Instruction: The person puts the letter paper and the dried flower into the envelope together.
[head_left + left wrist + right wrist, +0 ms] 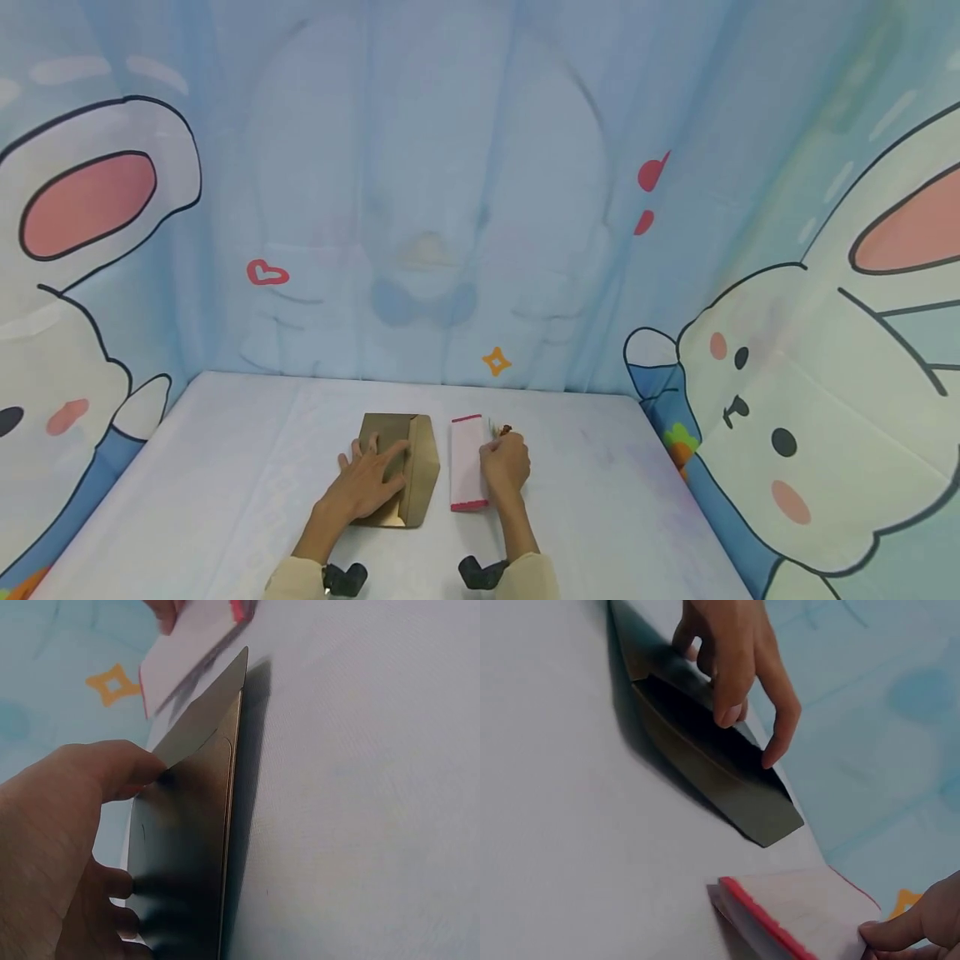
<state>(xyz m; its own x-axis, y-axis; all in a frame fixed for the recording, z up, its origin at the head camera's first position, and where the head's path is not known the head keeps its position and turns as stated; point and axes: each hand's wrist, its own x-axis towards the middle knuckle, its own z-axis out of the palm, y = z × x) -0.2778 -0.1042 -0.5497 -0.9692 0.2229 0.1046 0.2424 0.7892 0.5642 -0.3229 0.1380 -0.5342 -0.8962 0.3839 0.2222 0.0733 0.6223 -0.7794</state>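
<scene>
A gold-brown envelope [423, 479] lies on the white table with its flap side facing right. Over it spreads my left hand [363, 487], fingers apart and fingertips touching the envelope near its mouth. In the right wrist view the mouth gapes as a dark slit under that thumb and finger. Right of the envelope is a pale pink folded card [467, 467] with red edges. My right hand [506, 462] pinches the card's right side between thumb and fingers, also seen in the right wrist view. Small coloured details [497, 429] show just beyond these fingertips, partly hidden.
The white cloth-covered table [600, 500] runs back to a light blue curtain [450, 167] printed with cartoon rabbits. More curtain stands close along both sides. Dark wrist-worn cameras [345, 579] sit on both wrists.
</scene>
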